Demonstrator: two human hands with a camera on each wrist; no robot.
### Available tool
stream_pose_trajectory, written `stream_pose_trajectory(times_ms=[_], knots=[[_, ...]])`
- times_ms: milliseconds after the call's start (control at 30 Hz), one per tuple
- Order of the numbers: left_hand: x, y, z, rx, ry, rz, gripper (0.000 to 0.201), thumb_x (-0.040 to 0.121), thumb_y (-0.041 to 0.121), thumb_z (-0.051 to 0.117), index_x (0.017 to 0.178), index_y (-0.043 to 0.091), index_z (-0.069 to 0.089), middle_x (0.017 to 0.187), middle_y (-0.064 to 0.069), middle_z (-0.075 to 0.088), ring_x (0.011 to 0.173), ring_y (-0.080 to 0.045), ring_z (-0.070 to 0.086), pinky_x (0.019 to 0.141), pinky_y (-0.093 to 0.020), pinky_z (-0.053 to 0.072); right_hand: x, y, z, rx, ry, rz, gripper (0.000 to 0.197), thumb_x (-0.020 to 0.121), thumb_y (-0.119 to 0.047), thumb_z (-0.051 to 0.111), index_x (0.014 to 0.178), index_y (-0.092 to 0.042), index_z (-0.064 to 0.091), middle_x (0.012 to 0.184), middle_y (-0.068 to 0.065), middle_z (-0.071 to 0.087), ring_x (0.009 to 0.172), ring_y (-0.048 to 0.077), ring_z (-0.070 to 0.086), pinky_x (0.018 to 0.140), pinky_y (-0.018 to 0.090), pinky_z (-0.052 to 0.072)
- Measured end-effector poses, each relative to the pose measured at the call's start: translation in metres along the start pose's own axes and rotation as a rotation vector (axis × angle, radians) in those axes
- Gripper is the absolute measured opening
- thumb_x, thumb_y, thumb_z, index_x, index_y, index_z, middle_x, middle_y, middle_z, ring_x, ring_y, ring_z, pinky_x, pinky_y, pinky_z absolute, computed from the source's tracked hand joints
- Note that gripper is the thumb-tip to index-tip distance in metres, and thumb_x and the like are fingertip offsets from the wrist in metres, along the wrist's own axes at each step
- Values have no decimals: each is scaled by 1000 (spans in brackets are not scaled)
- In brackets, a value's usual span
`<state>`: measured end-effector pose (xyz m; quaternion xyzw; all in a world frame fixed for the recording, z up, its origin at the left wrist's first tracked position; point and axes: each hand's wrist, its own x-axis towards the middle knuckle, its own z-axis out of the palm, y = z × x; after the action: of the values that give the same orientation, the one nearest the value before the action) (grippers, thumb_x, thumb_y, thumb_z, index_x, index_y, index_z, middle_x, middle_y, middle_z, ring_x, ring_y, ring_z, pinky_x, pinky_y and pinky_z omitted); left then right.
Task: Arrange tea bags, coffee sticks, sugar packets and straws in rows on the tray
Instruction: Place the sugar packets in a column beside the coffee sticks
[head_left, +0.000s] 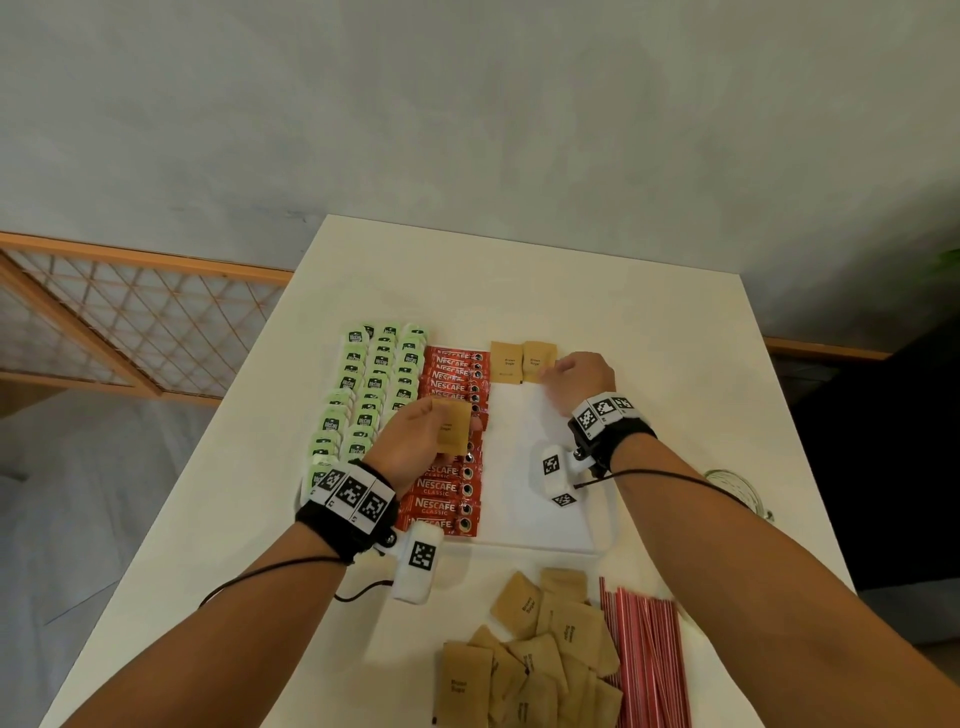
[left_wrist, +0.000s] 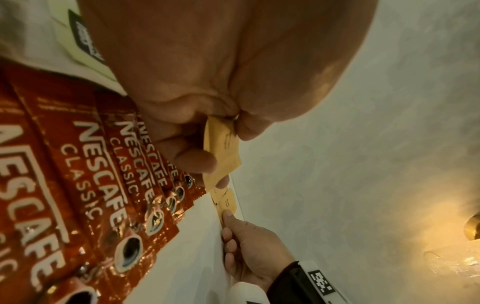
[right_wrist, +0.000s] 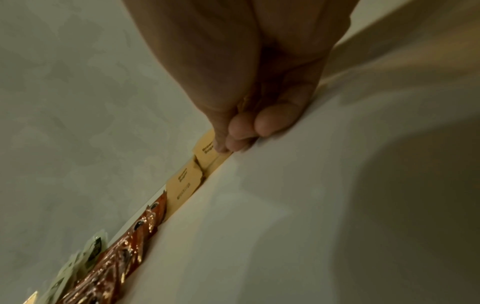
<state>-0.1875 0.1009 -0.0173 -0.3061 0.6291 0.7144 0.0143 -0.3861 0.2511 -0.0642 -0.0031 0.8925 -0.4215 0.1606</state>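
Pinching one brown sugar packet between thumb and curled fingers, your left hand holds it above the coffee sticks. Your right hand presses bunched fingertips onto the second of two packets lying on the tray.

On the tray, tea bags fill the left; coffee sticks lie beside them; two sugar packets sit far right; loose packets and straws lie in front.
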Motion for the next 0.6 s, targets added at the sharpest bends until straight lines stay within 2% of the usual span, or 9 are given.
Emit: stream_pose_trajectory(times_ms=[133,200,267,333,433,500,600], knots=[[3,-3,-2,-2,29,-32,20,104,19,46,106,13,65,104,-11,66,87,-23,63,66,-29,54,-3,3,-1,87,17,19,16,90,-26,76,90,-18,62,78,9,73,56,17,68,61,33,62],[4,-5,-2,-24,8,-29,19,104,18,48,105,12,66,104,-12,66,88,-24,63,63,-29,54,-8,4,-2,105,17,17,18,91,-30,74,96,-17,62,75,8,73,57,18,67,62,36,63],[4,-6,-4,-28,-14,-20,19,104,18,50,104,10,67,104,-13,68,90,-25,65,64,-30,56,-17,2,-3,101,12,4,18,92,-34,72,95,-19,62,74,7,72,57,19,67,61,36,62],[5,-8,-6,1,-27,-2,20,103,19,52,106,8,68,106,-13,71,93,-26,68,66,-31,58,-28,-1,-5,118,-18,-24,14,95,-32,68,94,-18,64,77,7,73,57,18,65,54,30,57],[5,-10,-7,42,-34,47,16,100,19,59,99,7,69,98,-12,69,87,-22,69,67,-33,59,-51,-4,-6,118,-129,-146,10,98,-27,64,90,-23,67,81,4,72,57,13,63,49,21,47],[6,-11,-7,63,-27,78,14,97,18,64,94,5,69,89,-12,63,76,-16,65,67,-35,60,-69,-3,-6,105,-232,-223,15,99,-32,63,93,-22,71,81,0,72,58,10,62,54,22,49],[8,-12,-8,109,-8,121,23,93,20,69,98,-2,68,86,-15,62,75,-22,63,74,-50,62,-93,-2,-3,127,-384,-258,27,100,-37,61,91,-15,75,77,-2,72,57,10,60,55,26,50]])
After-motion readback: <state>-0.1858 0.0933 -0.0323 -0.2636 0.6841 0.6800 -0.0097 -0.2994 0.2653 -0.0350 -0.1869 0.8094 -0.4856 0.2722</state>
